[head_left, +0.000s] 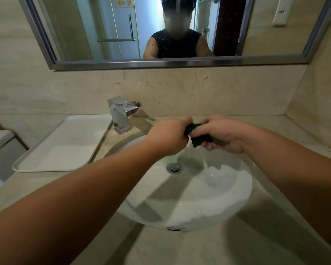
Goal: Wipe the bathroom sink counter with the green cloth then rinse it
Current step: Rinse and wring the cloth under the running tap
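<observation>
Bare and reaching in from the near edge of the counter [180,245], the left forearm [75,197] and right forearm [304,169] meet above the far half of the sink [243,203]. Both hands are clamped on the green cloth [199,137]; the left hand [168,136] has its fingers curled round the cloth's left end, knuckles up; the right hand [224,136] wraps the right end, fingertips tucked beneath. The cloth is bunched into a dark wad between the two fists, off the counter and held in the air over the bowl, near its far rim.

Below the grip sits the drain [174,167], roughly mid-bowl; whitish froth or water spreads over the bowl's right and near sides. At the sink's far-left rim a chrome faucet [122,115] stands upright on the counter, spout pointing right. Just beside its base lies a white tray [65,142], flat on the counter and running out toward the left edge. Above the back wall hangs a framed mirror [84,25] — it reflects a person in a dark sleeveless top.
</observation>
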### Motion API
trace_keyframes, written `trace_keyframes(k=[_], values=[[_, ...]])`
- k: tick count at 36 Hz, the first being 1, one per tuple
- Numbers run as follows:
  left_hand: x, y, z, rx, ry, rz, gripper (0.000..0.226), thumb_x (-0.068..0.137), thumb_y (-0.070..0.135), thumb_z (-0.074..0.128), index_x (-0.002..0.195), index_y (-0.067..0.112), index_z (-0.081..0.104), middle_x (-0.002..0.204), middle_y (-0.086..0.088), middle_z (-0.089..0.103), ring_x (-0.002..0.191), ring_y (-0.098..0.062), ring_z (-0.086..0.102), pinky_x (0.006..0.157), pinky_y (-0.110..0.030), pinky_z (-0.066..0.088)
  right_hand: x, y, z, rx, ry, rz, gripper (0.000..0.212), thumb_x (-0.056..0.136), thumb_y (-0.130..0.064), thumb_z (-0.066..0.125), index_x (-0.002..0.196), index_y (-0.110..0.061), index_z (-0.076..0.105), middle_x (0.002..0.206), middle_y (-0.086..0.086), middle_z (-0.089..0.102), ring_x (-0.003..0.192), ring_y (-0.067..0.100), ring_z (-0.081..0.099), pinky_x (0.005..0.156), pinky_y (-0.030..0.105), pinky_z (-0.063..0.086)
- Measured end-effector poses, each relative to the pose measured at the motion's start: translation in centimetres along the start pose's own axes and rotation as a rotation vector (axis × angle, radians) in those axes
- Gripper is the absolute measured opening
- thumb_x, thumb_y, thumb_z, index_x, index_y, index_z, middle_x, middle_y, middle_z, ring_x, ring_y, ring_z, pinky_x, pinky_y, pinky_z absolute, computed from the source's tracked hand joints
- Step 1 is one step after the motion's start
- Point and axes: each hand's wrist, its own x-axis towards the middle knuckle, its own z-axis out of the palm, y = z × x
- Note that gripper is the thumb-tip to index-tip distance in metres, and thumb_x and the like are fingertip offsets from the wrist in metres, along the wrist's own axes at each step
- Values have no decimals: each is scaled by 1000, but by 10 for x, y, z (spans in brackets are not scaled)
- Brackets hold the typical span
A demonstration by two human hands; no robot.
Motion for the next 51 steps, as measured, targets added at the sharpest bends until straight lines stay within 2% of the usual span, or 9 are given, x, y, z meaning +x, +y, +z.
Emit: trace_keyframes(k=[6,8,14,18,21,25,33,39,51], values=[[10,-25,-22,-728,-257,-503,15,95,11,61,109,14,65,73,-7,55,53,-19,45,45,-24,31,-11,-2,16,-167,302,-389,49,88,-9,71,135,-16,59,110,3,74,90,13,74,83,29,61],[9,-31,-28,-904,-355,-584,18,95,11,60,113,10,61,68,-5,51,48,-15,36,43,-23,23,-16,5,21,-458,346,-564,60,89,-12,66,146,-23,53,122,-4,67,104,7,68,86,18,53],[3,-35,-44,-1309,-824,-638,5,96,17,54,101,14,52,62,3,41,41,-6,32,32,-15,18,-3,40,22,-1122,442,-885,91,84,-5,64,163,-15,20,170,5,23,156,29,21,122,51,30],[-1,-28,-47,-1321,-1131,-599,8,91,21,56,87,16,52,60,4,42,38,-4,36,30,-15,21,0,36,24,-1243,542,-1232,69,88,-6,58,156,-9,42,163,13,39,152,36,35,118,55,35],[-4,-24,-48,-1221,-1264,-524,18,92,18,56,78,16,46,58,3,42,37,-5,36,31,-17,19,0,28,24,-1278,528,-1379,42,98,-13,52,139,-6,60,131,17,65,113,38,64,91,50,53],[-9,-6,-47,-903,-1141,-374,46,96,18,68,54,23,50,54,3,36,39,-8,24,40,-21,8,-2,15,24,-1371,466,-1225,14,82,-11,69,95,-8,65,77,11,59,57,34,55,43,35,37],[-5,17,-29,-342,-505,-355,26,84,14,64,63,14,49,58,-6,47,50,-25,38,47,-25,29,-10,-13,36,-1552,419,-515,22,88,-15,58,74,-24,43,61,-8,39,52,21,42,60,32,44],[0,20,-21,164,-451,-36,21,103,17,53,84,10,59,68,-2,45,65,-24,45,52,-33,30,-2,-8,39,-1500,344,-292,14,79,-11,57,70,-20,61,68,-1,59,55,23,54,51,27,37],[5,12,-10,290,-278,80,16,98,15,53,114,15,55,71,5,39,67,-27,53,57,-37,41,10,1,27,-955,48,-122,32,86,-13,64,58,-13,47,38,-3,40,32,16,33,44,23,24]])
